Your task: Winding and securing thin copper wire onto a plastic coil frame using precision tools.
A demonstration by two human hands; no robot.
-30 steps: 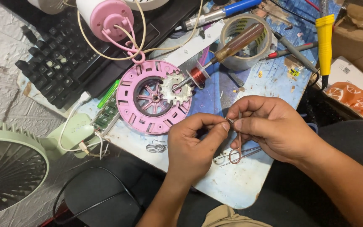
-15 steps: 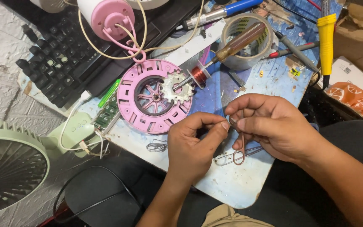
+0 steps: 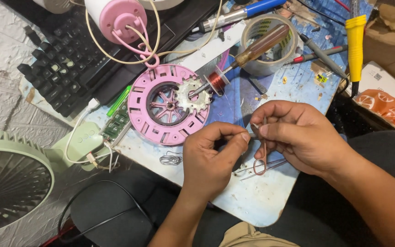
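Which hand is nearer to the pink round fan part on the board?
Left. The left hand is just below-right of the pink fan part; the right hand is farther right.

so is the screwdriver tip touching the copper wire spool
Touching: the head view shows the screwdriver shaft running straight into the copper wire spool, no gap visible.

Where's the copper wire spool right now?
In the head view, the copper wire spool lies on the blue board at upper centre, just right of the pink round fan housing and left of the tape roll.
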